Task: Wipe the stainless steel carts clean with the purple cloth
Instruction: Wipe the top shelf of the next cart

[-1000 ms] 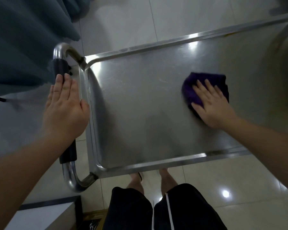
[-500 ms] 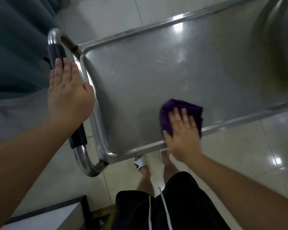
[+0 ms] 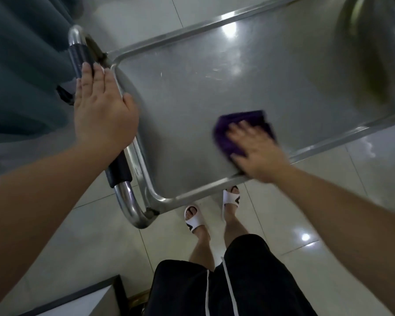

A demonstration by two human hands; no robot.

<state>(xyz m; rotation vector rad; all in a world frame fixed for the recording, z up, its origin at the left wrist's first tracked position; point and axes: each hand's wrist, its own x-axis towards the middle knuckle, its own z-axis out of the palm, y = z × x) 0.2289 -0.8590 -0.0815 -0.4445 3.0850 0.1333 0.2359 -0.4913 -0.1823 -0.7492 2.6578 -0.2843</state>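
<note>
The stainless steel cart (image 3: 192, 92) fills the upper middle of the head view, its flat top shelf ringed by a raised rim. A purple cloth (image 3: 226, 135) lies bunched on the shelf close to the near rim. My right hand (image 3: 258, 151) presses flat on the cloth with straight, blurred fingers, its heel over the rim. My left hand (image 3: 100, 110) rests flat with straight fingers on the cart's black-sleeved handle (image 3: 120, 169) at the left end.
A dark teal curtain (image 3: 21, 65) hangs at the upper left beside the handle. A white box with a dark edge (image 3: 78, 297) sits at the bottom left. My feet in white slippers (image 3: 193, 216) stand on pale tiles just below the cart's near rim.
My right hand swept the cloth from the shelf's right middle down to the near rim, then a little rightward along it. My left hand stayed on the handle.
</note>
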